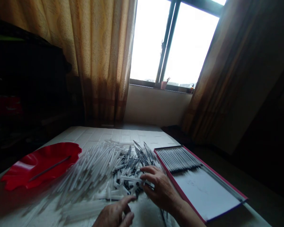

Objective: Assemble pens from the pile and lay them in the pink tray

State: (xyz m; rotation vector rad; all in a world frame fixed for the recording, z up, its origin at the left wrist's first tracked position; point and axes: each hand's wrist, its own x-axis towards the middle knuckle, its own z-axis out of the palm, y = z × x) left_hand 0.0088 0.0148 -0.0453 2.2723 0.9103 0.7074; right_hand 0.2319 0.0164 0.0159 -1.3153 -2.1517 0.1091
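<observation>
Over the near edge of a heap of black and clear pen parts (126,168), my right hand (156,186) has its fingers apart and slightly bent, close to some short clear caps (130,179). Lower down, my left hand (117,212) points its index finger toward the same caps, thumb apart, with nothing seen in it. Many clear tubes (94,164) lie in a spread pile left of the heap. On the right is a shallow red-edged box (180,189) holding a row of pens (181,157) at its far end.
A red wavy-edged plate (44,154) with one thin pen (49,168) on it stands at the left of the white table (85,134). Behind the table are curtains (101,63), a window (186,41) and a pink cup (163,84) on the sill.
</observation>
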